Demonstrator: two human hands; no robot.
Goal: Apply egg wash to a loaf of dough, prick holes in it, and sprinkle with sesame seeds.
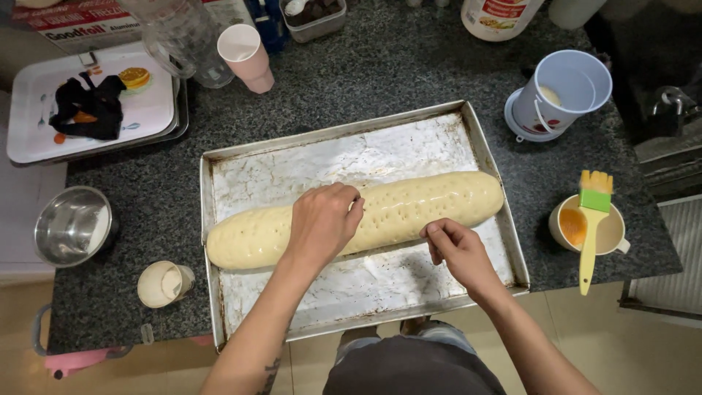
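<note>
A long pale dough roll [424, 205], glossy and dotted with small holes, lies slantwise across a greased metal baking tray [482, 146] on a dark speckled counter. My left hand [322, 223] rests on top of the roll near its middle, fingers curled; whether it holds a small tool I cannot tell. My right hand [457, 252] sits at the roll's near edge, right of the middle, thumb and fingertips pinched together against the dough.
A yellow-green pastry brush [591, 227] rests on a cup of orange liquid [574, 227] at right. A pale blue pitcher [559, 95] stands behind it. At left are a steel bowl [72, 225], a small cup [164, 284], a pink cup [246, 57] and a white tray [153, 110].
</note>
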